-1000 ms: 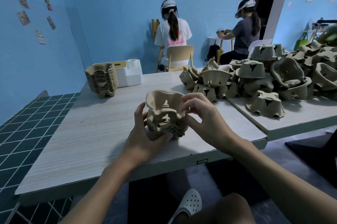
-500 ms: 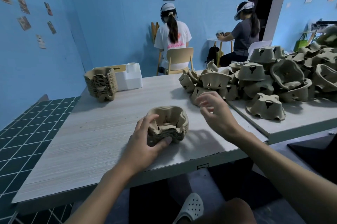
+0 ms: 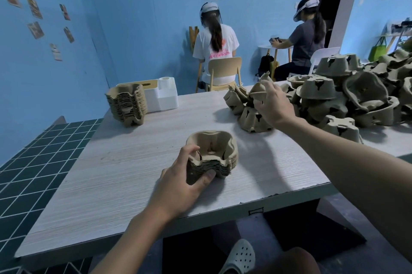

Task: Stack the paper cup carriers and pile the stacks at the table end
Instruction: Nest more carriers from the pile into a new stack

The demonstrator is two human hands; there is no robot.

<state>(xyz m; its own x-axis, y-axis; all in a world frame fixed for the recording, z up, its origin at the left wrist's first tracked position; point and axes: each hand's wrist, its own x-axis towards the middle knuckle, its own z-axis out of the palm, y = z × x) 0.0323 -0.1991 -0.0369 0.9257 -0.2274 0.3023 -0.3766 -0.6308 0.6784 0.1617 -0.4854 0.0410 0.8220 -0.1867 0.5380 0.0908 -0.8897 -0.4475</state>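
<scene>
At 6 o'clock in the head view, near the front edge of the surface (image 3: 111,184): short stack (image 3: 214,155) of nested carriers, wells up. Left hand (image 3: 185,182) has it, grip closed round the left wall, thumb on the near side, fingers hooked over the rim.

Right hand (image 3: 275,106) at 1 o'clock, stretched over a tipped carrier (image 3: 252,117) at the heap's edge. Fingers splayed, grip wide, nothing held; contact unclear.

Loose heap (image 3: 347,99) at 2 o'clock. Finished stack (image 3: 127,104) at 10 o'clock, beside a white box (image 3: 166,95).

Handling, by judgement: moulded pulp, so light, fairly stiff, rough rather than slippery, crushable. Take by the outer rim with a light pinch; squeezing a well would likely dent it and spoil nesting.
</scene>
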